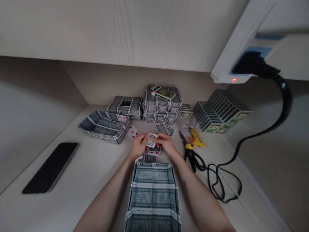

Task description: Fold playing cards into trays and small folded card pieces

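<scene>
Between my left hand [138, 145] and my right hand [166, 143] is a playing card [151, 140], its patterned back turned up. The fingers of both hands pinch it at its two sides; whether it is one card or a few, I cannot tell. Just below lies a red seven card [154, 152], partly covered. In front of me stands a long open tray made of playing cards [152, 185], between my forearms. Several loose cards [164, 129] lie beyond my hands, and a red heart card [133, 132] is beside my left hand.
Another card tray [103, 127] and stacked card boxes [161, 106] stand at the back. To the right are black scissors [193, 158], a yellow glue gun [196, 139], a looped black cable [231, 161] and stacked card packs [220, 111]. A phone [50, 167] lies left.
</scene>
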Available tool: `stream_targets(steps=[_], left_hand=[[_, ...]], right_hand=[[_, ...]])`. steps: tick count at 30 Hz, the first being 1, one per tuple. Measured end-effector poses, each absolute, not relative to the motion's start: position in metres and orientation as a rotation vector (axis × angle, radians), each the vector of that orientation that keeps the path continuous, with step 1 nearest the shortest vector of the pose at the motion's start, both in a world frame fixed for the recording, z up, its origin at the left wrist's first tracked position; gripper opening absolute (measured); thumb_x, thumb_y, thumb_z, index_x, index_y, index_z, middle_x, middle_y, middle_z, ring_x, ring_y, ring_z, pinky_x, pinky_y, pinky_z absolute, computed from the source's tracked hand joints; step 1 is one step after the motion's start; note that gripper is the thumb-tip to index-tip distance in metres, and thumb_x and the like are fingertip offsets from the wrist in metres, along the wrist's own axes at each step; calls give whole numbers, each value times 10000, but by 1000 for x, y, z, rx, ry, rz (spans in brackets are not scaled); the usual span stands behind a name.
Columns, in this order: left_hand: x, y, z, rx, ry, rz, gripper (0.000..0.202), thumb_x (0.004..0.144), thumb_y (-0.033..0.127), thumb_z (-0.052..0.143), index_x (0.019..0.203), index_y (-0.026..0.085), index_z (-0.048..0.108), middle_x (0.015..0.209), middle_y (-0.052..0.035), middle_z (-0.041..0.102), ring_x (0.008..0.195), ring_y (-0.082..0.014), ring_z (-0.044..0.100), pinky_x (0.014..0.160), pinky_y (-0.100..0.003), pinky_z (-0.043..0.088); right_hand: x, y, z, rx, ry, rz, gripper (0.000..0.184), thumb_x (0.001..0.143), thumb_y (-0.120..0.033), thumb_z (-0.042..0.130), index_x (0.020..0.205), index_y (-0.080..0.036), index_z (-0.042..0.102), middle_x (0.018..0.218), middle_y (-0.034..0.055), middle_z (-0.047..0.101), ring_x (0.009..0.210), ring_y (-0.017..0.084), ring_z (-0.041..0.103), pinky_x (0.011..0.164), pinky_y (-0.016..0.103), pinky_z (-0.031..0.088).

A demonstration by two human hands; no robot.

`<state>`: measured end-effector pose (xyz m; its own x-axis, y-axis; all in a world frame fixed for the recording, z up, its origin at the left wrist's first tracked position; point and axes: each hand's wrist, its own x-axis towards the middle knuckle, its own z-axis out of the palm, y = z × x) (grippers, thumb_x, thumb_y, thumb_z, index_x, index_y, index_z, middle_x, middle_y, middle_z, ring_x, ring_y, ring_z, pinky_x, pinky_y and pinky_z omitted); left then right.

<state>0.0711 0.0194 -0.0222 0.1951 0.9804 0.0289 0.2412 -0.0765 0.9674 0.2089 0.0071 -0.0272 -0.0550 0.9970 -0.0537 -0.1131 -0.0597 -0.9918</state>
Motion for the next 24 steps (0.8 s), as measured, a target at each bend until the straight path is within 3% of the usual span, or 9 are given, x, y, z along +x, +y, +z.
stream_targets(steps=[19,24], left_hand=[[69,17,-21,1643,1223,801,500,763,551,365,444,172,429,318,46,423,324,-81,417,379,-194,322],[70,16,-20,1779,1412,804,511,751,562,374,471,166,536,333,25,463,397,-94,452,427,-197,319]], right_hand=[[212,12,-35,-1127,-1000,1336,303,573,-365,675,495,-180,448,344,-78,434,319,56,346,367,196,220],[212,10,-33,-1101,-974,1299,295,583,-355,671,497,-178,451,365,-80,440,329,53,354,368,193,220]])
